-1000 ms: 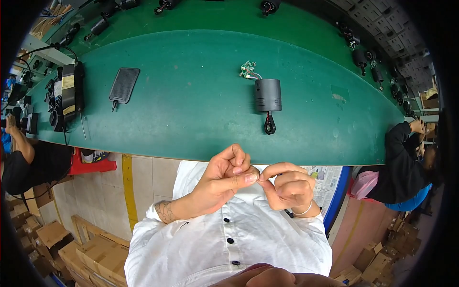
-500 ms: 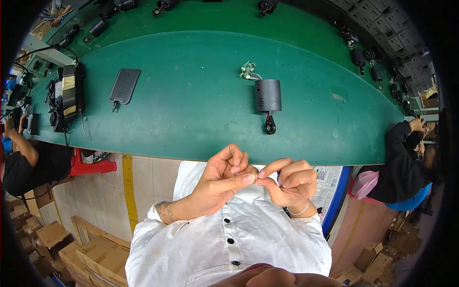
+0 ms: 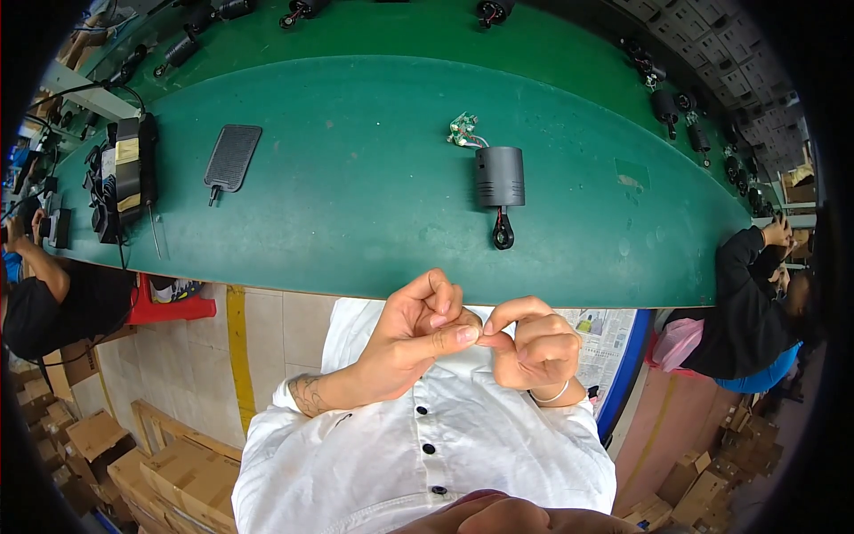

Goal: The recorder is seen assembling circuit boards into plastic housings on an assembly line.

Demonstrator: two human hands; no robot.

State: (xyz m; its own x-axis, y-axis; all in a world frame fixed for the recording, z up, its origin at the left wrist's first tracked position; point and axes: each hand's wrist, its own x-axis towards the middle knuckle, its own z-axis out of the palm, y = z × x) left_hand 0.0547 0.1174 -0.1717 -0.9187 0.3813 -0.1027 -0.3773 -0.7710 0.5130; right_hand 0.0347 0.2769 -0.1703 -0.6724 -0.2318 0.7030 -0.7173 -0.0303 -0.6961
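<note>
My left hand (image 3: pixel 414 334) and my right hand (image 3: pixel 536 343) meet in front of my white shirt, just off the near edge of the green table (image 3: pixel 356 222). Both are closed in a pinch, thumb and fingertips touching those of the other hand. Whatever lies between the fingertips is too small or too hidden to make out. Beyond the hands a black cylindrical housing (image 3: pixel 500 178) rests on the table. A black loop-ended piece with a red wire (image 3: pixel 503 233) sticks out of its near end, and a green circuit board (image 3: pixel 463 130) hangs by wires at its far end.
At the left lie a flat black ribbed pad (image 3: pixel 234 158), a thin screwdriver-like tool (image 3: pixel 156 233) and a black device with a yellowish band (image 3: pixel 129 173). More black housings (image 3: pixel 665 107) line the far belt. Co-workers (image 3: pixel 747 294) sit at both sides; cardboard boxes (image 3: pixel 191 472) stand behind.
The fingers of my right hand have curled in slightly and the hand has shifted a little to the left. My left hand has hardly moved; the housing and pad lie as before.
</note>
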